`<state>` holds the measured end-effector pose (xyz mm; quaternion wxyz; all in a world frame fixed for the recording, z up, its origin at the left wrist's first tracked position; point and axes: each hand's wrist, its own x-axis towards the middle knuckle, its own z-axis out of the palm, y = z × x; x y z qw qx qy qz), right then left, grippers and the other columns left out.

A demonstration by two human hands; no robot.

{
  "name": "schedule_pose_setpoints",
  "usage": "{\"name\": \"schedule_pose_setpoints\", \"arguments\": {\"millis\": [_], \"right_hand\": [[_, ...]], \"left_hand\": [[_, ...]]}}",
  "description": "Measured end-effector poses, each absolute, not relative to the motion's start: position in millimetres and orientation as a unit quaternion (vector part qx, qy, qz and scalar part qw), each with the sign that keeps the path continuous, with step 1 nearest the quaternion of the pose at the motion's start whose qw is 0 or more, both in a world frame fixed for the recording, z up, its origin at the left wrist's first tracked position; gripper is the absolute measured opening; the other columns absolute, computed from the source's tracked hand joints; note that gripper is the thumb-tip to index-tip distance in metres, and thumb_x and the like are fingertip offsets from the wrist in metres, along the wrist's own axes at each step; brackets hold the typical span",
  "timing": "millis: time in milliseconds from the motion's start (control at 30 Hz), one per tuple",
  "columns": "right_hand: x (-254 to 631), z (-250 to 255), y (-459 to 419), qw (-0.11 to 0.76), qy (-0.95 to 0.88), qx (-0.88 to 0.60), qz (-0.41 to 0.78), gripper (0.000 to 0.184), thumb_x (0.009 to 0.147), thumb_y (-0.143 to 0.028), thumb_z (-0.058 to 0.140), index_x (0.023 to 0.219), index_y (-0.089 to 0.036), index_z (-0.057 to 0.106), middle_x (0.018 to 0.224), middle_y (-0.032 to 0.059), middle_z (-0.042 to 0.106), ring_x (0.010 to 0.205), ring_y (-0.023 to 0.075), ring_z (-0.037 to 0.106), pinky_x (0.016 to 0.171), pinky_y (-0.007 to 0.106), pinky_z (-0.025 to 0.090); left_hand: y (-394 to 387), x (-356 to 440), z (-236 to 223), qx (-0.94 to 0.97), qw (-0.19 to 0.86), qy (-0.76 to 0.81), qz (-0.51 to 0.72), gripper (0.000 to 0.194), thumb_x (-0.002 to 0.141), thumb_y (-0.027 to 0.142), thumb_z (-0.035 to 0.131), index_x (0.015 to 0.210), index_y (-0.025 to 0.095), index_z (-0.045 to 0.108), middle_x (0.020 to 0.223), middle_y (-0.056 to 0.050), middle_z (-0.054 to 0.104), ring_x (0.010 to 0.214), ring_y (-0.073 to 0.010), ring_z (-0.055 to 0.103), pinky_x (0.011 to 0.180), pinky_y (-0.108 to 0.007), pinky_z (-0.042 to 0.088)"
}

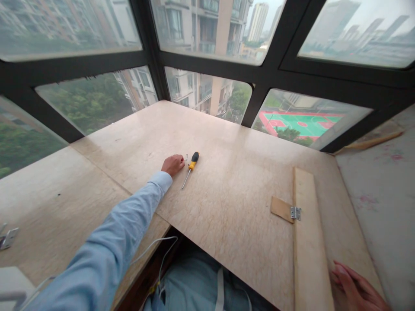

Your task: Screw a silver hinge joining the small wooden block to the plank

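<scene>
My left hand point(173, 165) reaches out over the marble-look surface with its fingers curled together. Whatever they pinch, if anything, is hidden. Right beside its fingertips lie small metal screws point(186, 157). A screwdriver point(193, 162) with a black and yellow handle rests just to the right of them, its shaft towards me. At the lower right, my right hand point(358, 287) is partly in view next to a pale wooden board point(309, 242), fingers loosely stretched and nothing visible in them. A metal hinge point(295, 213) sits on the board's left edge, by a brown flat piece point(281, 209).
Another metal hinge point(9, 239) lies at the far left. A white cable point(152, 244) runs over the edge above the dark gap before me. Dark-framed windows point(207, 71) enclose the far side, and a patterned wall point(379, 190) stands at the right.
</scene>
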<state>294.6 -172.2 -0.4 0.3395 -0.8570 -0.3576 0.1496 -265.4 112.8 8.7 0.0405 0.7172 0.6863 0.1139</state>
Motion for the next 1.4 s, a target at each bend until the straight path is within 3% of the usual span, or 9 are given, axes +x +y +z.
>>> {"name": "schedule_pose_setpoints", "arguments": {"millis": [167, 267, 400, 633, 933, 1400], "right_hand": [[291, 2, -172, 0.348, -0.335, -0.857, 0.178, 0.053, 0.063, -0.065, 0.062, 0.089, -0.020, 0.074, 0.094, 0.0144, 0.078, 0.103, 0.0427, 0.067, 0.095, 0.055, 0.049], [292, -4, -172, 0.372, -0.338, -0.845, 0.184, 0.056, 0.063, -0.064, 0.063, 0.094, -0.018, 0.074, 0.098, 0.0140, 0.077, 0.101, 0.0395, 0.068, 0.097, 0.052, 0.048], [287, -7, -170, 0.413, -0.336, -0.826, 0.184, 0.056, 0.065, -0.062, 0.065, 0.094, -0.015, 0.074, 0.088, 0.0122, 0.077, 0.087, 0.0329, 0.070, 0.087, 0.047, 0.052], [281, -10, -170, 0.467, -0.354, -0.787, 0.194, 0.044, 0.075, -0.055, 0.065, 0.092, -0.016, 0.075, 0.088, 0.0102, 0.076, 0.078, 0.0248, 0.068, 0.078, 0.040, 0.054], [278, -11, -171, 0.489, -0.394, -0.755, 0.189, 0.032, 0.083, -0.047, 0.063, 0.091, -0.019, 0.076, 0.090, 0.0083, 0.076, 0.083, 0.0236, 0.070, 0.079, 0.039, 0.056], [273, 0, -170, 0.456, -0.478, -0.724, 0.198, 0.023, 0.092, -0.036, 0.057, 0.096, -0.022, 0.075, 0.092, 0.0067, 0.076, 0.085, 0.0210, 0.070, 0.076, 0.035, 0.055]], "left_hand": [[107, -270, 18, 0.728, 0.057, 0.667, 0.148, 0.016, 0.083, 0.024, 0.053, 0.084, 0.017, 0.068, 0.086, -0.008, 0.073, 0.078, -0.0202, 0.066, 0.074, -0.031, 0.050], [106, -265, 27, 0.718, 0.071, 0.644, 0.253, 0.014, 0.079, 0.024, 0.057, 0.082, 0.017, 0.069, 0.081, -0.006, 0.073, 0.072, -0.0185, 0.065, 0.072, -0.030, 0.052], [109, -238, 40, 0.686, 0.104, 0.605, 0.392, 0.016, 0.077, 0.030, 0.062, 0.083, 0.018, 0.070, 0.080, -0.005, 0.073, 0.067, -0.0161, 0.064, 0.067, -0.029, 0.053], [96, -110, 54, 0.660, 0.231, 0.523, 0.488, 0.014, 0.076, 0.028, 0.066, 0.083, 0.017, 0.072, 0.076, -0.004, 0.073, 0.065, -0.0135, 0.065, 0.061, -0.024, 0.054], [30, 73, 31, 0.706, 0.408, 0.355, 0.457, 0.010, 0.082, 0.022, 0.064, 0.085, 0.018, 0.073, 0.085, -0.004, 0.075, 0.073, -0.0125, 0.068, 0.064, -0.022, 0.055], [24, 118, -6, 0.792, 0.351, 0.307, 0.393, 0.012, 0.084, 0.013, 0.062, 0.086, 0.020, 0.072, 0.086, -0.004, 0.074, 0.076, -0.0140, 0.068, 0.072, -0.026, 0.057]]}}
